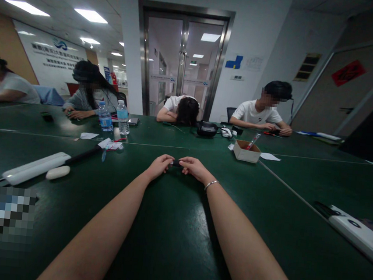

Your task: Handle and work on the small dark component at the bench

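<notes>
Both my arms stretch out over the dark green table [171, 226]. My left hand [159, 164] and my right hand [192, 165] meet at the middle of the table, fingers curled in a pinch. Between the fingertips sits a small dark object [175, 162], held from both ends; it is too small to name. A thin bracelet [211, 184] circles my right wrist.
A small cardboard box [246, 151] with a red tool stands far right of my hands. Two water bottles [122, 117] and paper scraps lie far left. White power strips [35, 167] [359, 232] lie at both sides. Several people sit along the table's far edge.
</notes>
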